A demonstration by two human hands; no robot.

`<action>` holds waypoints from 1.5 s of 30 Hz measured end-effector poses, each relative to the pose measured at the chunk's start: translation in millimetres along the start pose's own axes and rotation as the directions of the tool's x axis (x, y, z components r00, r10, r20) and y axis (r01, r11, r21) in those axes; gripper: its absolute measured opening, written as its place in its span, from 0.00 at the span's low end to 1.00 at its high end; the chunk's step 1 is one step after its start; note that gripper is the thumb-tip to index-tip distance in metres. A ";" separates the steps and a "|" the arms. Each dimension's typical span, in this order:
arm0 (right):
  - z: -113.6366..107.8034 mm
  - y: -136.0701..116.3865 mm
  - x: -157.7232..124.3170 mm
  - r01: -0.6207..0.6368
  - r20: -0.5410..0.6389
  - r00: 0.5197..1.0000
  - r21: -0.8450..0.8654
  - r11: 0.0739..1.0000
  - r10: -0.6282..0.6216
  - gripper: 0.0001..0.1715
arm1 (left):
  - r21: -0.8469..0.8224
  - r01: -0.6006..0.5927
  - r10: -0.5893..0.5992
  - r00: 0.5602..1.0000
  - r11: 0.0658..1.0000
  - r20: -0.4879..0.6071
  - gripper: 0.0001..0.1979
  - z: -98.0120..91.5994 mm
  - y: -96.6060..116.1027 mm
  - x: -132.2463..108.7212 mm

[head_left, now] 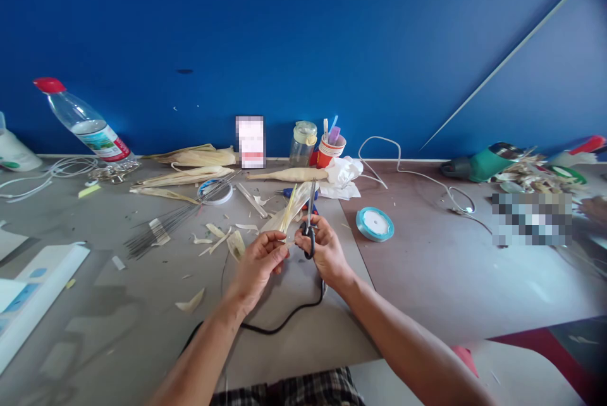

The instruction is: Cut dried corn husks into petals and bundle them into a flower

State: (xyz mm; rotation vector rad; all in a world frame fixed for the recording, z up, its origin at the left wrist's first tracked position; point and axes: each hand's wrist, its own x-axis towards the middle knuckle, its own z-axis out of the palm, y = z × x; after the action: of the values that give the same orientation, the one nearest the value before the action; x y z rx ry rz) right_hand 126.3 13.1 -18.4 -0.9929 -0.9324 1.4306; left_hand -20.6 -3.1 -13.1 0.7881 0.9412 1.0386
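My left hand [260, 260] pinches the base of a pale corn husk strip [290, 209] that fans upward over the table. Closed around the black handles of a pair of scissors [310, 216], my right hand [324, 249] keeps the blades pointing up beside the husk. Both hands meet near the table's middle, above a black cable [279, 326].
Husk scraps [219, 236], whole husks [190, 175], a bundle of thin wires [161, 229], a teal ribbon spool [374, 224], a red cup of tools [330, 149], a jar [302, 141], a tilted water bottle [88, 124] and a green heat gun [481, 163] lie about. A blue wall stands behind.
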 end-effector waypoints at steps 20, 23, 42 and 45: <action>16.9 4.7 -9.3 0.047 -0.082 0.996 0.013 0.999 -0.046 0.26 | -0.168 0.032 -0.042 0.998 0.985 -0.053 0.14 11.2 -0.8 -1.6; 17.8 5.2 -9.8 0.061 -0.088 0.994 -0.003 0.998 -0.061 0.26 | -0.170 0.031 -0.041 0.998 0.985 -0.054 0.15 11.3 -1.5 -1.5; -0.2 2.0 -4.7 0.139 0.123 0.986 -0.252 0.958 -0.111 0.31 | 0.269 -0.046 0.067 0.995 0.962 -0.070 0.08 0.1 -4.9 1.5; 0.1 3.7 -5.1 0.165 0.122 0.984 -0.330 0.929 -0.132 0.31 | 0.295 -0.041 0.059 0.997 0.955 -0.051 0.09 -0.2 -4.7 1.6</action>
State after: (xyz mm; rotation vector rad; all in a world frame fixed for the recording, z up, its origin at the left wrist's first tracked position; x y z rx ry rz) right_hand 125.2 7.7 -21.5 -1.0833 -1.3314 1.2221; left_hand -18.9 -3.1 -17.8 1.0362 1.1481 0.9816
